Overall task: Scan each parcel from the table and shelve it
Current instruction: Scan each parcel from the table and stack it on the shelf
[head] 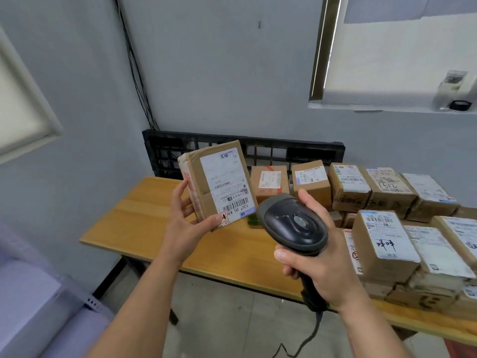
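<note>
Cardboard everywhere on this one lol. So the left hand (185, 223) holds a small brown parcel (218, 184) up in the air over the wooden table (144, 223). It's tilted, and the white shipping label faces the camera with the barcode at its lower end. The thumb lies across the bottom corner of the label, and the other fingers run up the box's left side.

The right hand (317, 267) is wrapped round the handle of a dark grey barcode scanner (294, 223), thumb up alongside the head. The scanner's nose sits just beside the parcel's lower right corner, right by the barcode. Can't tell if they actually touch. A black cable (309, 334) hangs from the bottom of the handle down toward the floor.

The other boxes (384, 244) sit on the right part of the table, stacked in places, labels mostly up, a few with marker scribbles. A small green thing (254, 219) lies on the table just behind the scanner head, mostly hidden, no idea what it is. A black plastic pallet (165, 148) stands on edge between the table and the grey wall.
</note>
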Demonstrator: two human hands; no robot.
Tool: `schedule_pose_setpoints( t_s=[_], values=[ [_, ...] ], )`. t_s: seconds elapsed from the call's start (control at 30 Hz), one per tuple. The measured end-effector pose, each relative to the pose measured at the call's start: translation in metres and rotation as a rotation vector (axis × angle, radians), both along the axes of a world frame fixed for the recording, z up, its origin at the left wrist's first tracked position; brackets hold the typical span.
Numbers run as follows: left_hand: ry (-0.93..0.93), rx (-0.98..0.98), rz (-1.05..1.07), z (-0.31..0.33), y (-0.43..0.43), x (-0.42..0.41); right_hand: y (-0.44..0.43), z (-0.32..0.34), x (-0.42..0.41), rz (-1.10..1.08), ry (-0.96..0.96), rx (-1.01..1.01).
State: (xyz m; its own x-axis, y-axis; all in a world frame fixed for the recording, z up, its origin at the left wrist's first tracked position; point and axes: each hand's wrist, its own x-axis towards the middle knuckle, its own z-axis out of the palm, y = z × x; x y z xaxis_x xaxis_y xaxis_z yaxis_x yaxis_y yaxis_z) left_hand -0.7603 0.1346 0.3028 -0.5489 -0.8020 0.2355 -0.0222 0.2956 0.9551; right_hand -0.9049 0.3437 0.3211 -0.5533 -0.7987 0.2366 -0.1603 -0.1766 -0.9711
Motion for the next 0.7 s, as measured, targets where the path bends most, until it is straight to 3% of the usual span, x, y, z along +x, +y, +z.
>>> schedule_pose_setpoints(
  t_s=[0.3, 0.7],
  values=[
    [-0.044, 0.020, 0.328, -0.015, 0.039, 0.081, -0.037, -0.020, 0.033, 0.269, -0.056, -0.009],
    [-0.028, 0.047, 0.599, -0.016, 0.094, 0.223, -0.046, -0.015, 0.149, 0.551, -0.059, -0.039]
  ],
)
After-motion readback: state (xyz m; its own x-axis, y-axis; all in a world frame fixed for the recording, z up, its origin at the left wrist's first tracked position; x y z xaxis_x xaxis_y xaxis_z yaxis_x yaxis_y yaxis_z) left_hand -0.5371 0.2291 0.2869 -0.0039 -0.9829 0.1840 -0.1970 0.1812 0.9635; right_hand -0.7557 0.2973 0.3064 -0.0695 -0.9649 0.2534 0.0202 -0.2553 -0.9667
